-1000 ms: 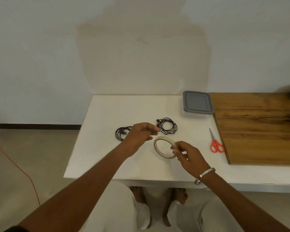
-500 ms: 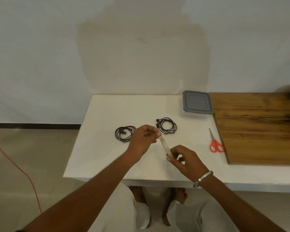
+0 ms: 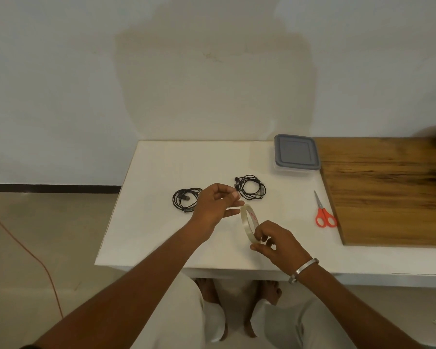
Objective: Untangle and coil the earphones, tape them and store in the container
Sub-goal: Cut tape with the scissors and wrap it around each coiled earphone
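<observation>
- Holding the tape roll [image 3: 249, 222] above the worktop [image 3: 161, 238], the right hand [image 3: 275, 241] has its grip clamped on the roll's near, lower rim, fingers curled round the ring.
- The left hand [image 3: 215, 205] sits at about 10 o'clock from the roll, fingertips extended toward its top edge; its fingers lie loosely apart, and whether they pinch a tape end cannot be told.
- Task status, as judged: two coiled earphones already lie on the worktop. The left coil [image 3: 185, 201] is partly hidden behind the left hand; the right coil [image 3: 251, 188] lies at 12 o'clock from the roll, well clear of it. Neither coil shows tape.
- Remaining, as judged: freeing a tape length, cutting it, binding each coil, opening the container [image 3: 296, 153] and storing both coils.
- The container stands at 1 o'clock at the far worktop edge, grey lid on, touching the wooden board [image 3: 388, 192].
- The scissors [image 3: 324, 212] lie at 3 o'clock from the roll, blades pointing to 12 o'clock, orange handles nearest the person.
- Roll orientation: the ring stands on edge, seen nearly edge-on; its long visible axis runs from 11 o'clock down to 5 o'clock, with the open face turned toward 2 o'clock.
</observation>
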The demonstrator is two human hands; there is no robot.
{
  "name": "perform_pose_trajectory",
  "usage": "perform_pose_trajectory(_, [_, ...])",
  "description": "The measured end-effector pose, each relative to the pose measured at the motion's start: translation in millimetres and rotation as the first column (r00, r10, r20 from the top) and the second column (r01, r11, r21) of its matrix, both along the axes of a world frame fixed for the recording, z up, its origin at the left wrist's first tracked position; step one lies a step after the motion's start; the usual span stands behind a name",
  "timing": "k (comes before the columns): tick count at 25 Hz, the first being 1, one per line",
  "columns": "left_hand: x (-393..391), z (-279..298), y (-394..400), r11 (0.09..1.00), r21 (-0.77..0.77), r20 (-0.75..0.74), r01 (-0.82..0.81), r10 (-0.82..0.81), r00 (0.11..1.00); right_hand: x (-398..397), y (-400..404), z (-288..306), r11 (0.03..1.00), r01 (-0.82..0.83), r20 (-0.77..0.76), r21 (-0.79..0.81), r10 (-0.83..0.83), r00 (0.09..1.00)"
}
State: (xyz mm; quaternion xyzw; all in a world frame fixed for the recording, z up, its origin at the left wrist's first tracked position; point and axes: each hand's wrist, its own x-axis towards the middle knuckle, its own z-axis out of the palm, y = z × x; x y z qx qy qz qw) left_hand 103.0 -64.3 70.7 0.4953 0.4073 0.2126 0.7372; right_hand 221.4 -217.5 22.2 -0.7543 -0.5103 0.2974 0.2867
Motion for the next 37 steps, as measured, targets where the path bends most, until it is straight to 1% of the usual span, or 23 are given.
perform_pose_trajectory(3, [-1,-1,0,0.999,-0.004,-0.002,0.033,-0.033,0.999,0,1,0,1.000,-0.011,0.009,-0.003,0.011,1.000])
perform_pose_trajectory(10, [-3,1,3,0.992,-0.081,0.017,0.101,-0.100,0.995,1,-2,-1,0.999,-0.010,-0.019,-0.037,0.009,1.000])
perform_pose_trajectory(11, [-4,0,5,0.990,-0.076,0.021,0.119,-0.117,0.993,1,-2,-1,0.999,-0.011,-0.023,-0.037,0.010,1.000])
perform_pose_trajectory(14, [-7,-4,5,0.983,0.028,-0.006,0.180,-0.180,0.984,3,-4,-1,0.999,-0.017,-0.029,-0.036,0.016,0.999])
perform_pose_trajectory(17, [-6,-10,4,0.986,0.071,-0.034,0.153,-0.151,0.988,3,-3,0,0.999,-0.030,-0.031,-0.037,0.028,0.999])
perform_pose_trajectory(19, [-5,-12,4,0.987,0.085,-0.060,0.137,-0.132,0.989,3,-4,0,0.999,-0.027,-0.042,-0.036,0.026,0.999])
perform_pose_trajectory(21, [-6,-14,6,0.984,0.087,-0.077,0.153,-0.147,0.986,4,-5,-1,0.999,-0.026,-0.053,-0.037,0.024,0.998])
perform_pose_trajectory(25, [-8,-14,7,0.979,0.062,-0.062,0.195,-0.191,0.980,6,-6,-3,0.999,-0.014,-0.068,-0.043,0.011,0.998])
perform_pose_trajectory(31, [-9,-17,8,0.979,0.030,-0.043,0.202,-0.201,0.979,6,-6,-6,0.998,-0.001,-0.055,-0.057,-0.003,0.998])
perform_pose_trajectory(37, [-5,-12,-1,0.976,0.110,-0.036,0.186,-0.183,0.982,7,-4,-7,0.997,-0.032,-0.037,-0.071,0.030,0.999])
